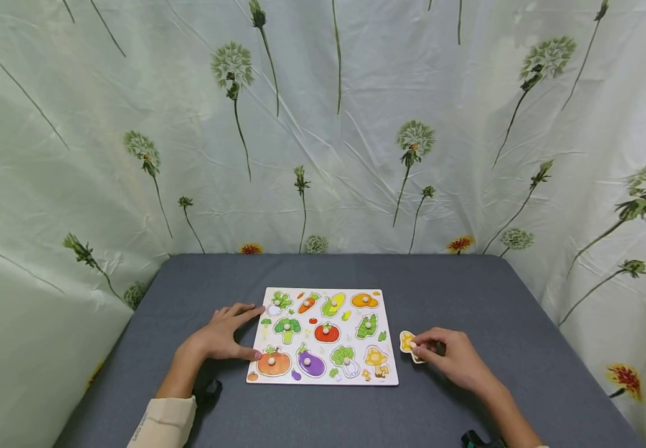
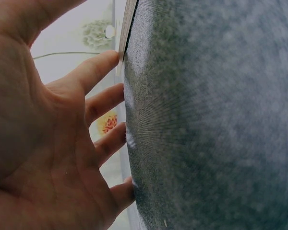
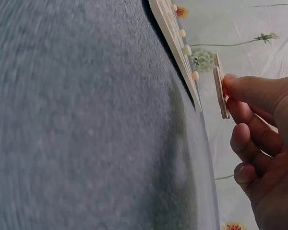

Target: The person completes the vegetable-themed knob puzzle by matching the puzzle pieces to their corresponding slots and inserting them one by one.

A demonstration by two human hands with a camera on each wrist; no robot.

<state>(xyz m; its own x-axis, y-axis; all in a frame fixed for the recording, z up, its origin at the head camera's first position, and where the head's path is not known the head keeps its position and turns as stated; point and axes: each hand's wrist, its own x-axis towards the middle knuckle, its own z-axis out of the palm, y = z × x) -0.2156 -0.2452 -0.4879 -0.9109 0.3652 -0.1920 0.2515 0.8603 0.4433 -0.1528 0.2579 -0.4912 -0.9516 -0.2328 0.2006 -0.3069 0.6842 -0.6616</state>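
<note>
A white wooden knob puzzle board (image 1: 300,336) with vegetable pictures lies on the table. My left hand (image 1: 228,333) spreads over its left side, thumb at the lower left and a fingertip at the upper left edge; in the left wrist view the fingers (image 2: 103,72) are stretched out. To the right of the board, my right hand (image 1: 457,361) pinches a yellow mushroom puzzle piece (image 1: 406,341) by its knob. In the right wrist view that piece (image 3: 220,91) is seen edge-on, held off the cloth. The board's lower right mushroom picture (image 1: 376,358) shows no knob.
Dark grey cloth covers the table (image 1: 328,417). Behind and at both sides hangs a pale curtain (image 1: 345,186) with dandelion prints. Knobbed pieces such as the pumpkin (image 1: 278,364), eggplant (image 1: 314,367) and tomato (image 1: 328,335) sit in the board.
</note>
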